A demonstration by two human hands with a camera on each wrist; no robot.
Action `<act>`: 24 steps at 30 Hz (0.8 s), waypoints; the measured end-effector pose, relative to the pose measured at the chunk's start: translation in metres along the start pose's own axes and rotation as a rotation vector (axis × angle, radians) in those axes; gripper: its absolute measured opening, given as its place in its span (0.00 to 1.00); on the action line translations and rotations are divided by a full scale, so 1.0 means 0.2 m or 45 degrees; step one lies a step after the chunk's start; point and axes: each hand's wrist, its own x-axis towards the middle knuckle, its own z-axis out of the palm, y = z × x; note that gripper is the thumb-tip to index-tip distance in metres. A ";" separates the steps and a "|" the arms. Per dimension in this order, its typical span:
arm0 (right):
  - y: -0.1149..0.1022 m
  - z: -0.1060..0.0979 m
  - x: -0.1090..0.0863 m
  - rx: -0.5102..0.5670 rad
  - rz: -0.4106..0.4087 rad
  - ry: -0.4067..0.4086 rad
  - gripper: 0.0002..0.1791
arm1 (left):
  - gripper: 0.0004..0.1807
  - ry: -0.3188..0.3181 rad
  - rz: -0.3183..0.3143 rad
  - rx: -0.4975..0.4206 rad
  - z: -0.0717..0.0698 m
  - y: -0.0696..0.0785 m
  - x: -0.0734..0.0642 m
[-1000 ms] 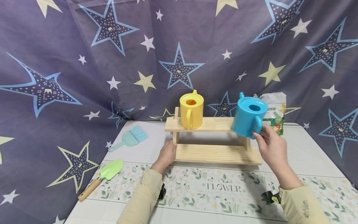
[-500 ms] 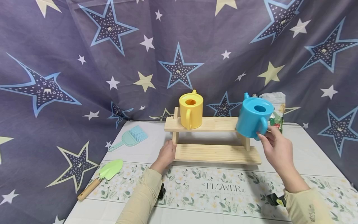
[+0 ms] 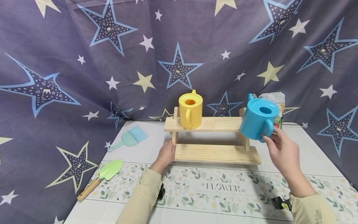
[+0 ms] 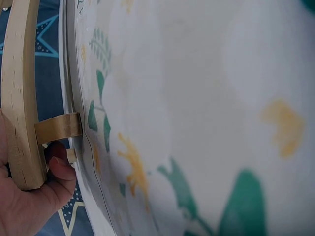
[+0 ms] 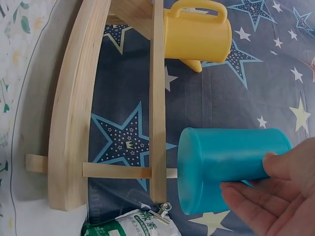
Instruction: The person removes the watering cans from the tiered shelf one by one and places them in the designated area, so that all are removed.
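Observation:
A two-tier wooden shelf [image 3: 218, 152] stands on the covered table. My left hand [image 3: 165, 154] grips the left end of its lower board; the left wrist view shows the fingers curled round that wood [image 4: 22, 98]. With thumb and fingers my right hand [image 3: 286, 155] pinches the handle of a blue watering can [image 3: 255, 121]. The can hangs slightly tilted at the right end of the upper board. A narrow gap between the can [image 5: 221, 157] and that board shows in the right wrist view. A yellow watering can [image 3: 194, 113] stands upright on the upper board's left part.
On the left lie a pale teal brush [image 3: 130, 138] and a green trowel [image 3: 110, 169] with a wooden handle. A printed bag [image 5: 142, 223] closed with a metal clip stands behind the shelf's right end. A star-patterned cloth [image 3: 126, 77] hangs behind the table.
The blue watering can has moved to the right with my right hand, from over the upper board toward its right end. My left hand and the shelf have stayed in place.

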 end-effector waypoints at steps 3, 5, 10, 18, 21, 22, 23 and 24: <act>0.01 -0.01 0.00 -0.008 0.004 0.003 0.19 | 0.24 -0.002 -0.001 0.000 0.00 0.00 0.00; 0.01 -0.02 -0.01 -0.011 0.004 0.004 0.19 | 0.24 -0.003 -0.001 0.001 0.00 0.00 0.00; 0.02 -0.03 -0.02 -0.015 0.010 0.011 0.18 | 0.24 -0.003 -0.001 -0.002 -0.01 0.00 0.00; 0.04 -0.06 -0.04 -0.026 0.024 0.018 0.18 | 0.24 -0.019 -0.018 -0.018 -0.01 0.00 0.00; 0.05 -0.07 -0.05 -0.035 0.039 0.016 0.19 | 0.24 -0.026 -0.033 -0.028 0.00 0.00 0.00; 0.05 -0.08 -0.05 -0.035 0.042 0.017 0.19 | 0.25 -0.030 -0.039 -0.035 0.00 0.00 0.00; 0.05 -0.08 -0.05 -0.035 0.047 0.016 0.19 | 0.25 -0.031 -0.045 -0.044 -0.01 0.00 0.00; 0.05 -0.08 -0.06 -0.039 0.054 0.016 0.19 | 0.25 -0.033 -0.051 -0.051 -0.01 0.00 0.00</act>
